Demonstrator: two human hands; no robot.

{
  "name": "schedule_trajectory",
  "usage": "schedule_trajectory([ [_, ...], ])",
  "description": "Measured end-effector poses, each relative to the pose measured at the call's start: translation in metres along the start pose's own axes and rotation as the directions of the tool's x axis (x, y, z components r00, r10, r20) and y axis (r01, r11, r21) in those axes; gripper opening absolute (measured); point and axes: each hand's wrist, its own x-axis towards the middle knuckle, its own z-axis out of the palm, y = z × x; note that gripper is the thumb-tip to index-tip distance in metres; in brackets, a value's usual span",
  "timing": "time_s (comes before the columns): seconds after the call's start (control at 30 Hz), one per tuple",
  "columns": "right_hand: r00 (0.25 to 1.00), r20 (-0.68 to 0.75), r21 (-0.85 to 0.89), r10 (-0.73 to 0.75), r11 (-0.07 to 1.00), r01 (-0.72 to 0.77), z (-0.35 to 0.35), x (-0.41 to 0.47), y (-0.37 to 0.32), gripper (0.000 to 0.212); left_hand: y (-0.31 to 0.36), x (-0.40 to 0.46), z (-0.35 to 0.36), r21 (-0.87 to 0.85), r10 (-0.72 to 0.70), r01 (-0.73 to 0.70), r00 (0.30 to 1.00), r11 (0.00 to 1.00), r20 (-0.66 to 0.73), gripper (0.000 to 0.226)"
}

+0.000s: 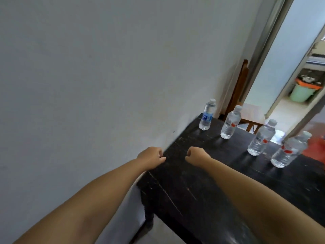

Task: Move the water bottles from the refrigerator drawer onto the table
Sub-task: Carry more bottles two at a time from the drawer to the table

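Several clear water bottles stand upright in a row on the dark wooden table (202, 182). A blue-labelled bottle (207, 115) is nearest the wall, then a red-labelled bottle (230, 122), another (262, 138) and a last one (288, 150) at the right. My left hand (151, 158) hovers at the table's wall-side edge, fingers curled, holding nothing. My right hand (197, 155) is over the table beside it, also curled into a fist and empty. Both hands are well short of the bottles. The refrigerator drawer is out of view.
A grey wall (105, 76) runs along the table's left side. Behind the table stand a wooden chair (241, 88) and an open doorway (288, 67), with a green bin (301, 93) beyond it. Red floor (316, 147) shows at the right.
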Motion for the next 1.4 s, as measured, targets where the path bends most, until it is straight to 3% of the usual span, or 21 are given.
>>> schedule_trajectory([
  [0.17, 0.967, 0.119, -0.097, -0.225, 0.967, 0.236, 0.013, 0.002, -0.038, 0.017, -0.031, -0.045, -0.003, -0.092, -0.239, 0.231, 0.967, 0.969, -0.086, 0.032],
  [0.43, 0.805, 0.356, -0.210, -0.476, 0.798, 0.565, 0.057, -0.027, -0.068, 0.019, -0.040, -0.152, 0.044, -0.332, -0.601, 0.526, 0.777, 0.783, -0.189, 0.028],
  [0.53, 0.697, 0.439, -0.239, -0.566, 0.675, 0.698, 0.084, -0.060, -0.103, 0.018, -0.043, -0.217, 0.057, -0.410, -0.726, 0.614, 0.652, 0.674, -0.218, 0.028],
  [0.6, 0.626, 0.464, -0.233, -0.626, 0.596, 0.769, 0.101, -0.086, -0.127, 0.033, -0.049, -0.259, 0.063, -0.453, -0.792, 0.658, 0.567, 0.602, -0.228, 0.030],
  [0.7, 0.491, 0.497, -0.220, -0.716, 0.444, 0.869, 0.128, -0.138, -0.160, 0.038, -0.052, -0.331, 0.078, -0.533, -0.877, 0.698, 0.417, 0.478, -0.240, 0.036],
  [0.97, 0.183, 0.576, -0.157, -0.797, 0.112, 0.981, 0.190, -0.292, -0.207, 0.033, -0.028, -0.507, 0.127, -0.690, -0.976, 0.693, 0.100, 0.207, -0.192, 0.041],
  [1.13, 0.074, 0.608, -0.094, -0.790, 0.021, 0.995, 0.226, -0.387, -0.212, 0.031, 0.004, -0.595, 0.164, -0.699, -0.982, 0.704, -0.012, 0.125, -0.188, 0.027],
  [1.4, -0.209, 0.693, 0.091, -0.690, -0.204, 0.975, 0.307, -0.603, -0.172, 0.029, 0.083, -0.797, 0.249, -0.747, -0.948, 0.648, -0.309, -0.151, -0.076, 0.032],
])
